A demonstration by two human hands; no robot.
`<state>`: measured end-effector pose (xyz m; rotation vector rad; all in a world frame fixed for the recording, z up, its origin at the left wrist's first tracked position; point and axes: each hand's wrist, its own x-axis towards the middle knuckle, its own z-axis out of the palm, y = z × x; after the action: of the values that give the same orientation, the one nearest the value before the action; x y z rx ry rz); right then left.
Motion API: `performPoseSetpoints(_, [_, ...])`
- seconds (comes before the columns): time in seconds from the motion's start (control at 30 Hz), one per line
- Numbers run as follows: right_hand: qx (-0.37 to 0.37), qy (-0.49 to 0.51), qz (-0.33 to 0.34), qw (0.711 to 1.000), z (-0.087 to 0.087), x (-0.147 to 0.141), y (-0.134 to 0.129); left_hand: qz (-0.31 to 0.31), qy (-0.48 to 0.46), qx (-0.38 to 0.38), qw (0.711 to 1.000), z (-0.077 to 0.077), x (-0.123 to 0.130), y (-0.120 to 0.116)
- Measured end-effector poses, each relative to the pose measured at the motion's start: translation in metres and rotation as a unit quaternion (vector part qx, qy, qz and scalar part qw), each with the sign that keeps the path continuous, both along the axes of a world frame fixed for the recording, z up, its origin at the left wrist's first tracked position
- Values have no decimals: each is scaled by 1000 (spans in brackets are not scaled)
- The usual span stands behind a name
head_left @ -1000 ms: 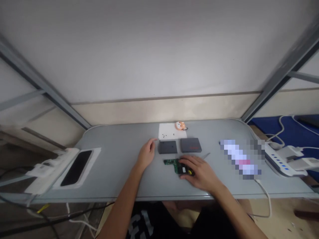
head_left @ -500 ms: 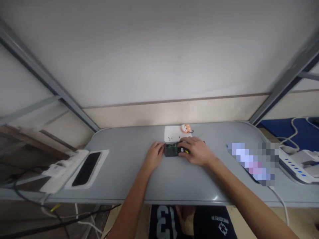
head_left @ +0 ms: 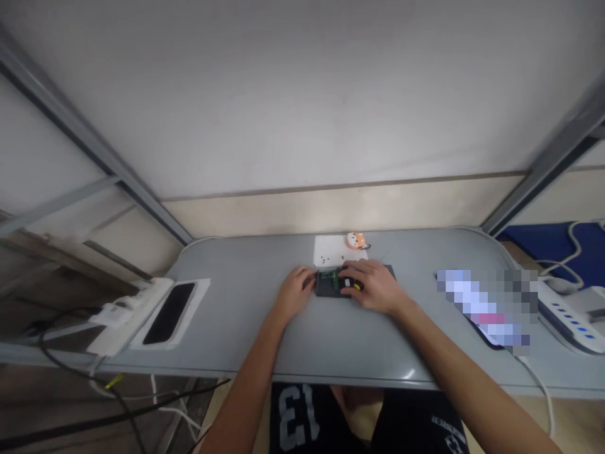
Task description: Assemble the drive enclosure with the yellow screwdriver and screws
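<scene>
One green circuit board (head_left: pixel 328 275) over dark case (head_left: pixel 327 290), middle of grey desk (head_left: pixel 236 315). Right hand (head_left: pixel 375 285) at 3 o'clock, fingers gripping board's black block (head_left: pixel 346 282). Left hand (head_left: pixel 293 293) at case's 9 o'clock edge, fingers bent; grip can't tell. White paper (head_left: pixel 331 246) 12 o'clock, fox figure (head_left: pixel 355 240) 1 o'clock.

Your black shorts (head_left: pixel 343 435) carry a big pale 13 (head_left: pixel 299 418) on the left leg, smaller lettering (head_left: pixel 444 420) on the right.
</scene>
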<state>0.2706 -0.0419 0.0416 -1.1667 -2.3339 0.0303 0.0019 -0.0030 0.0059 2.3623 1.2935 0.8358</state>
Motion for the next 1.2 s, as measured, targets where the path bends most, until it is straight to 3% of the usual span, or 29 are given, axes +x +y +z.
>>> performPoseSetpoints(0.27, [-33,-43,8,998,-2,1,-8,7,-8,-11,1000,-1,-2,-1])
performPoseSetpoints(0.43, [21,36,-29,999,7,11,-7,28,-56,41,997,19,9,-2])
performPoseSetpoints(0.6, [144,220,-92,961,45,13,10,-86,-11,44,995,54,41,10])
performPoseSetpoints(0.73, [211,277,-158,924,60,11,26,-138,70,14,988,56,54,12])
performPoseSetpoints(0.8, [177,271,-204,924,54,11,30,-154,94,-8,984,48,54,8])
performPoseSetpoints(0.87, [96,289,-246,920,41,11,31,-162,102,-20,981,41,51,4])
performPoseSetpoints(1.0, [-32,312,-256,914,21,7,30,-167,101,-27,980,38,46,2])
performPoseSetpoints(1.2, [-54,319,-253,912,15,6,32,-168,78,-50,981,42,44,4])
